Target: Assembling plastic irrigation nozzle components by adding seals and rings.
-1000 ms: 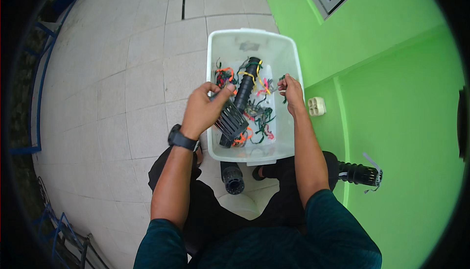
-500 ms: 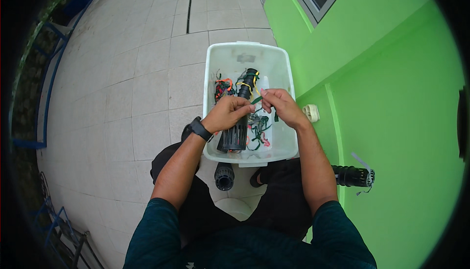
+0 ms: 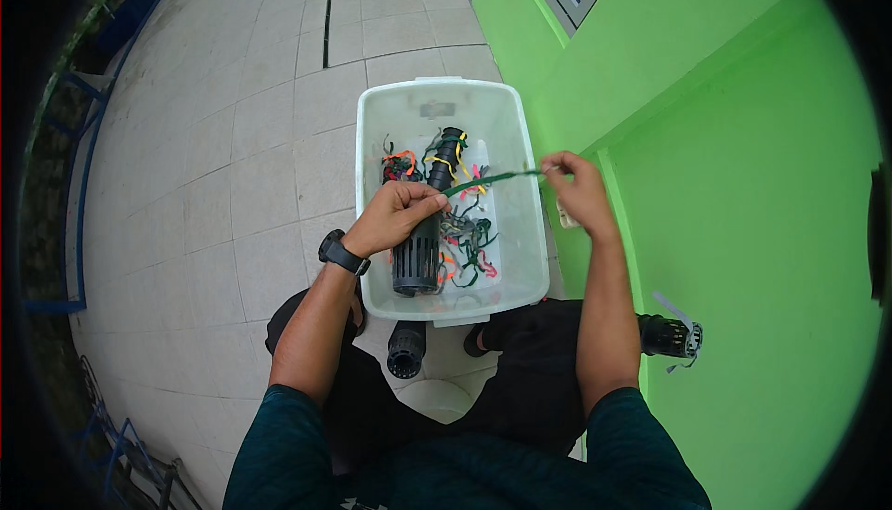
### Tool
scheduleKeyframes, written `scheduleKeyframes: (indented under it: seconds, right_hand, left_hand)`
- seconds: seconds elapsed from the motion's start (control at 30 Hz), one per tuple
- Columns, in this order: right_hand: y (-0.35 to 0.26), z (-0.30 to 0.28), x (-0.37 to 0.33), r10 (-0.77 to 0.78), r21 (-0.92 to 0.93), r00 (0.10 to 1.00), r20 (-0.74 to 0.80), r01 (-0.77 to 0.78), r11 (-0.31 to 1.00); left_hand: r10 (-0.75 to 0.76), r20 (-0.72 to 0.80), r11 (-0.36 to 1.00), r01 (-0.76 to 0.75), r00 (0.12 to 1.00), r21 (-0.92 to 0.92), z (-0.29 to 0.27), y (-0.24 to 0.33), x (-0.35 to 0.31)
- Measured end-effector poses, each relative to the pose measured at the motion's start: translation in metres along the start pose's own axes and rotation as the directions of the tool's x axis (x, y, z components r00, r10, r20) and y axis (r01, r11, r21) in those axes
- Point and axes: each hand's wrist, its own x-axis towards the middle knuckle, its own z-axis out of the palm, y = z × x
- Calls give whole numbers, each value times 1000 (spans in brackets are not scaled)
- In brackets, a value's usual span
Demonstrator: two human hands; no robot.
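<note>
Green strip [image 3: 492, 179] stretches — left grip [image 3: 398, 215] to right grip [image 3: 581, 192].

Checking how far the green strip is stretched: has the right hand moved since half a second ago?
Yes, rightward. Against the white wall fixture, the right hand was to its left, over the tub; now it overlaps it.

L hand [image 3: 395, 217] is gripping blk slotted tube [image 3: 415, 261] & grn strip [image 3: 492, 181] over wht bin [image 3: 520, 273]; R hand [image 3: 580, 194] is holding strip's other end.
</note>
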Motion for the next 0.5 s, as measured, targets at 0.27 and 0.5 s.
scheduleKeyframes:
  seconds: [0.27, 0.5]
  right_hand:
    - [-6, 98, -10, -294, 87, 870, 397, 283, 955]
    - [-17, 101, -8, -98, 137, 907, 409, 45, 989]
  left_hand:
    - [7, 89, 997, -14, 996, 72, 7, 0, 10]
    - [-63, -107, 995, 70, 992, 64, -14, 13, -1]
